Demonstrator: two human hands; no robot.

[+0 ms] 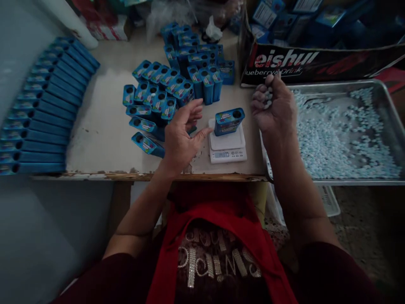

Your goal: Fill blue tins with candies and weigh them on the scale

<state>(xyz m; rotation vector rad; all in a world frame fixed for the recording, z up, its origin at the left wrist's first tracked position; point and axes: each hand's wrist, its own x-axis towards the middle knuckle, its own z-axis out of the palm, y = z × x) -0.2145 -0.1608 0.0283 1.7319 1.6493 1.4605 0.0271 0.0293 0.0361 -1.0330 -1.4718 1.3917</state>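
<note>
A blue tin (228, 122) with a round hole in its top stands upright on a small white digital scale (228, 155), whose display is lit. My left hand (185, 137) is just left of the scale, fingers apart and holding nothing, its thumb close to the tin. To the right of the tin, my right hand (274, 103) is raised with curled fingers around several small pale-blue candies (268, 98). Beside that hand lies a metal tray (332, 182) spread with many more of these candies (325, 147).
Several similar blue tins (158, 84) stand in a cluster behind my left hand. A curved row of tins (53, 109) lines the table's left side. An open cardboard box (332, 63) holding blue packs stands behind the tray. The worn table edge (152, 176) runs in front of me.
</note>
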